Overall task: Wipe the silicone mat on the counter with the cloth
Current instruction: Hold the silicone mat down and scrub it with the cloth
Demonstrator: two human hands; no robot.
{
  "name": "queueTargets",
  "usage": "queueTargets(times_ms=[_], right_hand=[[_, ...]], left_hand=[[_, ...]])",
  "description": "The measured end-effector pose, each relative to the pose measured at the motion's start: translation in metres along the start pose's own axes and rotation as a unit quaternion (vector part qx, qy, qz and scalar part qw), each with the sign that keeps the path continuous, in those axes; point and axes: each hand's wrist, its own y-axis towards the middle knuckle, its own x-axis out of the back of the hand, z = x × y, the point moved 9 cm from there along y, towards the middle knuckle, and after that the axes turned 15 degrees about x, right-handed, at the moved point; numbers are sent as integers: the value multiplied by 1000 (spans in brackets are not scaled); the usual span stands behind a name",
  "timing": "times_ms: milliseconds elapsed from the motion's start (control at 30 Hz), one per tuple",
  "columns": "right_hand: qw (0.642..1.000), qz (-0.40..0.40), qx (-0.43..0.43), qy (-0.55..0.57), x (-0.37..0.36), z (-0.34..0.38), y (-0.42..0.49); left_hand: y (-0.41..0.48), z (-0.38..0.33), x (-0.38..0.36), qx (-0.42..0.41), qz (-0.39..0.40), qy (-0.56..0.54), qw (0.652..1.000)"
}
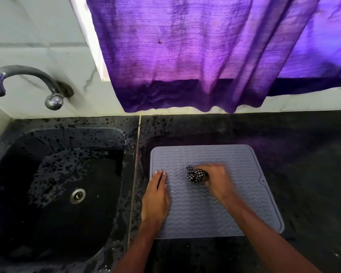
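A grey silicone mat [244, 203] with wavy ridges lies flat on the dark counter, just right of the sink. My right hand [217, 180] is blurred near the mat's middle, bunched around a small black-and-white checked cloth [195, 174] that pokes out to its left and touches the mat. My left hand [156, 198] lies flat, palm down, on the mat's left edge, fingers together and pointing away from me.
A black sink [57, 194] with a metal drain [77, 195] sits to the left. A metal tap [24, 79] juts from the tiled wall above it. A purple curtain [205, 56] hangs behind the counter. Dark counter [313, 174] extends right of the mat.
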Motion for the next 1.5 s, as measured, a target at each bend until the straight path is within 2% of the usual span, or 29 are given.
queueTargets(times_ms=[133,267,367,467,533,600,767,833,1033,1133,1267,1500], right_hand=[[1000,-7,3,-26,-20,23,-6],[1000,16,-20,1,-20,17,8],[999,32,-22,2,-31,36,16],[998,38,-34,-33,-46,42,8],[998,48,-37,-31,-42,44,12],[997,60,-47,-23,-36,47,21],[999,35,-28,-6,-42,81,26],[999,29,-37,-18,-52,83,21],[998,39,-45,0,-57,82,31],[999,30,-18,-12,-54,95,30],[998,51,-27,3,-58,94,33],[998,56,-27,-12,-63,99,28]], left_hand=[[-2,6,-4,20,37,-35,999],[2,14,-1,111,71,-100,986],[4,13,4,110,75,-134,982],[6,5,16,46,52,-77,995],[7,12,23,63,24,-34,997],[8,18,26,73,21,-42,996],[12,28,30,69,-7,3,998],[11,27,29,27,-34,50,998],[11,29,34,-1,-80,87,993],[11,30,34,18,-72,83,994],[14,33,37,62,-74,50,994],[23,42,34,60,-50,43,996]])
